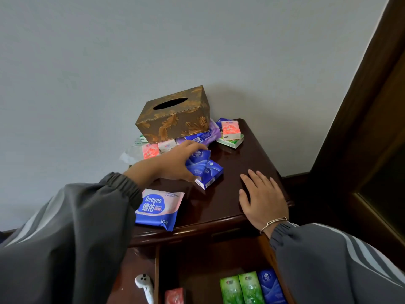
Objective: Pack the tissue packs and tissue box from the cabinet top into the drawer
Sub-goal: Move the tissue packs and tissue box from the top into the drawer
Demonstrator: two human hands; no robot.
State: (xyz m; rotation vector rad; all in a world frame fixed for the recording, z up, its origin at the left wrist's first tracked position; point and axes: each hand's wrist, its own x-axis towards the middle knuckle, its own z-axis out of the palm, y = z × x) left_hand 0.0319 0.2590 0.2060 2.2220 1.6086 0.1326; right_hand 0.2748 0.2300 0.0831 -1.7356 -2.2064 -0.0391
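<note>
A pale grey wall backs a glossy dark wooden cabinet top (232,165), set in a corner beside a brown door frame (359,119).

Near the middle of the top, the left hand (175,163) has its fingers and thumb curled round a blue tissue pack (198,157), which leans on a second blue pack (209,175) lying on the wood. The right hand (263,200) lies flat on the top near its front right edge, fingers straight and spread, holding nothing; a thin bracelet (272,222) circles its wrist.

At the back, the gold-brown leaf-patterned tissue box (175,117) sits on a heap of small packs, pink (150,151), white (166,145) and purple (213,130) among them. To its right a pink pack (230,129) rests on a green one (231,142).

Below the top the drawer (197,264) stands open. It holds two green packs (232,289) (251,286) and a blue pack (270,284) side by side, with a red pack (174,296) apart at the left.

At the front left edge lies a flat blue and pink wipes pack (158,208) printed "Deeyeo", Chinese characters and "10". A small white object (144,286) lies left of the drawer.
</note>
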